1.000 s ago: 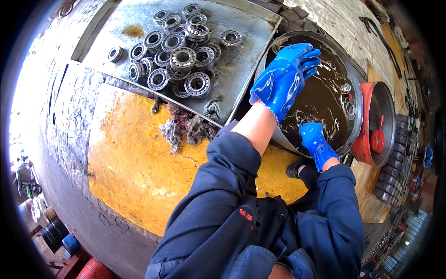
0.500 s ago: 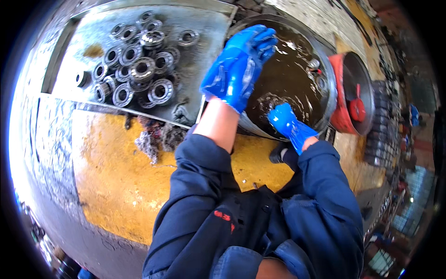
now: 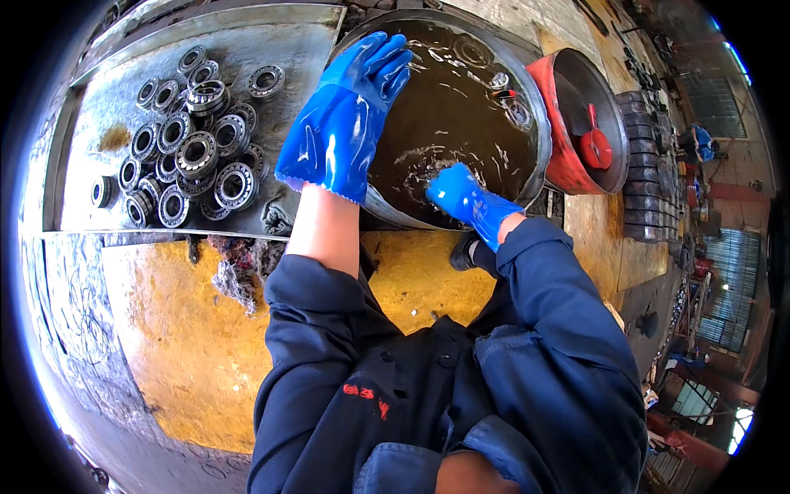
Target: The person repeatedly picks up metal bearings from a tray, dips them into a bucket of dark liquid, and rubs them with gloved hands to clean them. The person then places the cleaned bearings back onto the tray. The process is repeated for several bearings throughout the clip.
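Note:
My left hand (image 3: 350, 103), in a long blue rubber glove, lies across the left rim of a round metal drum (image 3: 539, 160) with brown liquid (image 3: 440, 107) in it. Its fingers are stretched out over the liquid, slightly bent, and nothing shows in them. At the near side of the drum my right hand (image 3: 461, 193), gloved in blue too, dips to the liquid's surface among ripples. It looks closed like a fist; the fingertips and whatever they hold are hidden. Below the surface on the far right, ring shapes (image 3: 518, 114) show faintly, near a small red-and-black object (image 3: 503, 94).
Left of the drum, a metal tray (image 3: 309, 62) carries a heap of roller bearings (image 3: 197, 154). A grey rag (image 3: 278, 216) lies at its near corner. To the right stands a red tub (image 3: 547, 132) with a red scoop (image 3: 595, 148) inside, beside stacked dark parts (image 3: 642, 169).
The whole view has shifted, so tray, drum and tub sit further left. Both hands keep about the same places at the drum, and ripples still surround my right glove.

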Tool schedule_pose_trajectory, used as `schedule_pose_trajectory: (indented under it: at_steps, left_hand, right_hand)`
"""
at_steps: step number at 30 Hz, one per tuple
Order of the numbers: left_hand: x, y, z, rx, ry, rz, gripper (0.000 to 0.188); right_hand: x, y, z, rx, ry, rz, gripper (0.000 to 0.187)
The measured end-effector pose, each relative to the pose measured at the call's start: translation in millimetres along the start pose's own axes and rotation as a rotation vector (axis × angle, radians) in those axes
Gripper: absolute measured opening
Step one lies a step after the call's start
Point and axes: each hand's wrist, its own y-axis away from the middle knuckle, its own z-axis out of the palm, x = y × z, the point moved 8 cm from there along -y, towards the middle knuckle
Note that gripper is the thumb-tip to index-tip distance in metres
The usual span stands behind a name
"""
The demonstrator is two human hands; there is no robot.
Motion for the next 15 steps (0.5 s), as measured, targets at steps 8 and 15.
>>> schedule_pose_trajectory:
  at_steps: [8, 15]
  left_hand:
    - [0, 1, -2, 0.038, 0.052, -0.039, 0.041]
    - [2, 0, -10, -0.005, 0.027, 0.019, 0.041]
  right_hand:
    - [46, 11, 29, 0.153, -0.397, 0.381, 0.032]
    - [-2, -6, -3, 0.125, 0.149, 0.012, 0.015]
